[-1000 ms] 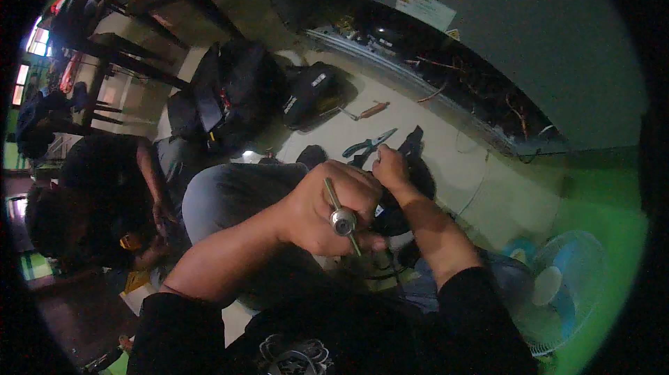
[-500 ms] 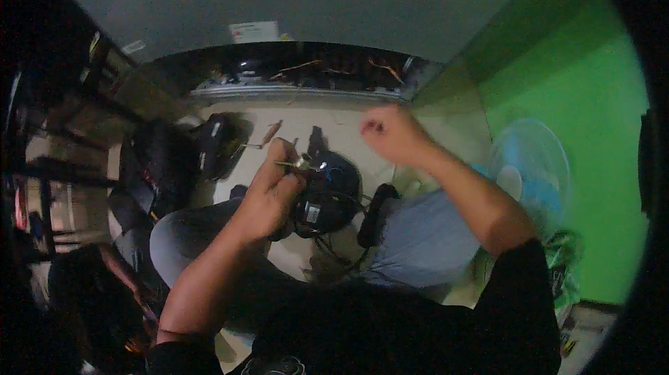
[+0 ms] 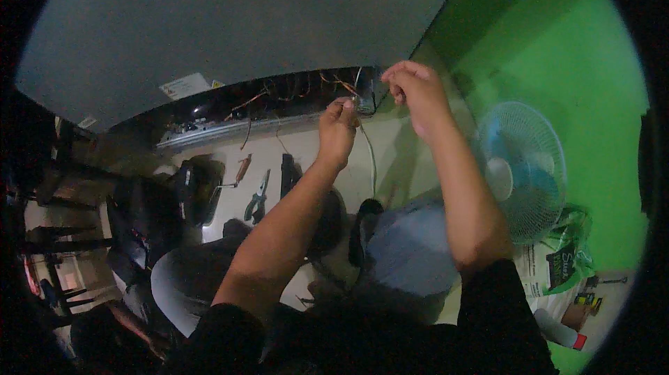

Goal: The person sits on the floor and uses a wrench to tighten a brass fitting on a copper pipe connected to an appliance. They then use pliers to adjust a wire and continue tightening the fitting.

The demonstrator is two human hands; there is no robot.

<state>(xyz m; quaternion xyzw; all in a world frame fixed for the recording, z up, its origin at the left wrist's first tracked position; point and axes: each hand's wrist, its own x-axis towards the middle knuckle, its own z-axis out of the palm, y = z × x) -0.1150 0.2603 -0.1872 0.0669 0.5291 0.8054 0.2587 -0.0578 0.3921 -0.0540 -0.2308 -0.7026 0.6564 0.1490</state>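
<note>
At the right end of a large grey appliance's open lower compartment [image 3: 293,93], my left hand [image 3: 338,134] is raised with thumb and forefinger pinched on a thin white cable [image 3: 372,166]. The cable hangs from the pinch toward the floor; a thin pale strand also rises above the fingertips. My right hand [image 3: 420,96] is beside it, close to the appliance's corner. Its fingers are loosely bent and apart, and I see nothing in them. Copper-coloured wires [image 3: 338,82] stick out of the compartment near my left hand. Between my legs, a dark rounded device [image 3: 329,225] is partly behind my left forearm.
Pliers [image 3: 257,197], a bent metal tool with a brown handle [image 3: 241,169] and a black case-like object [image 3: 189,190] lie on the floor. A white fan [image 3: 523,173] stands by the green wall, near a plastic bag [image 3: 575,249] and a red-capped container [image 3: 561,330]. Another person's arm [image 3: 132,323] shows lower left.
My left hand has moved from above the dark device, where it held a small metallic piece, up to the compartment's right end. My right hand has moved farther up, and the view has shifted.
</note>
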